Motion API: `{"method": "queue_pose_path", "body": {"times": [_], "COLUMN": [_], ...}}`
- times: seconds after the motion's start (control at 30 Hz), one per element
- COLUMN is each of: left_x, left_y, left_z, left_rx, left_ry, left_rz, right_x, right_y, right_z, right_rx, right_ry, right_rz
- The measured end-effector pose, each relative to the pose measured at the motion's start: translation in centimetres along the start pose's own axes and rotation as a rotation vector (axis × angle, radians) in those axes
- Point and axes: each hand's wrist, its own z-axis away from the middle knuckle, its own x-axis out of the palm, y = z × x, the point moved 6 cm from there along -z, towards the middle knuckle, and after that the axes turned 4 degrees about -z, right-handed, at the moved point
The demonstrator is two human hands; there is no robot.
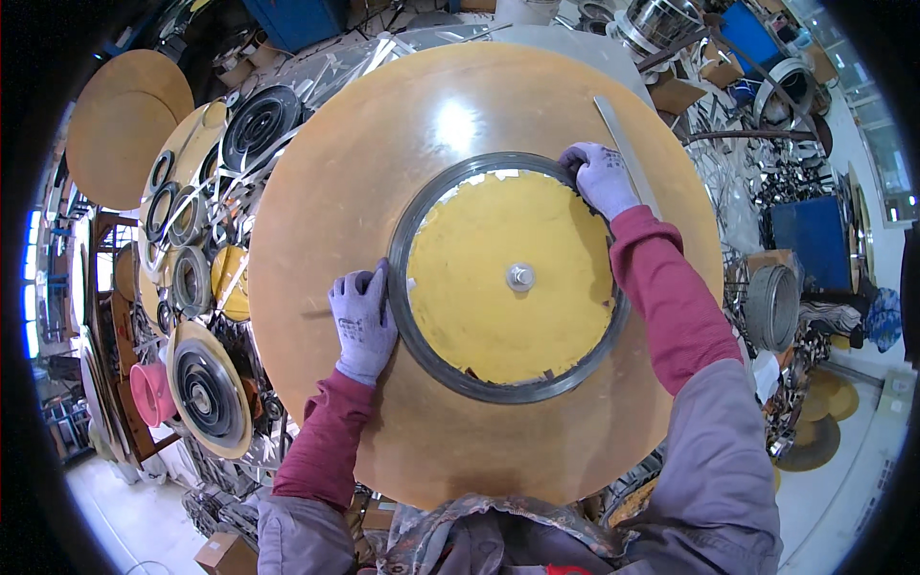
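A large dark grey ring (467, 375) lies around a yellow disc (479, 287), both on a wide round tan board (326, 211). A metal bolt with a nut (519, 278) stands at the disc's middle. Beside the ring's left edge is my gloved left hand (364, 324); its thumb lies along the outer rim, apart from the bent fingers. My gloved right hand (602, 177) has its fingers closed on the ring at the upper right, its fingertips partly hidden. Close to that hand, a flat metal ruler-like strip (625, 153) lies on the board.
Several rings and coils (259, 125) crowd the left side, near a smaller round board with dark rings (206, 391) and a pink bucket (153, 393). Metal scraps (810, 182), a blue box (812, 244) and a coiled grey ring (772, 307) are on the right.
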Motion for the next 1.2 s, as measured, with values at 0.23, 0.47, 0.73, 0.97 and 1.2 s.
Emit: {"method": "queue_pose_path", "body": {"times": [0.23,0.47,0.73,0.97,1.2], "left_x": [-0.1,-1.2,-0.4,-1.5,-2.0], "left_y": [-0.1,0.9,0.2,0.2,0.0], "left_z": [-0.3,2.5,3.2,3.0,2.8], "left_rx": [0.006,-0.156,-0.225,0.049,0.173], "left_ry": [-0.006,-0.135,-0.180,-0.283,-0.013], "left_rz": [-0.031,0.003,0.249,-0.047,0.143], "right_x": [0.2,-10.0,0.3,16.9,18.8], "right_y": [0.2,9.5,17.9,6.8,5.1], "right_z": [0.7,18.6,59.3,54.9,59.3], "right_rx": [-0.043,0.214,0.656,0.988,0.903], "right_ry": [0.000,0.370,0.681,0.749,0.750], "right_rz": [-0.049,-0.341,-0.207,-1.330,-1.456]}}
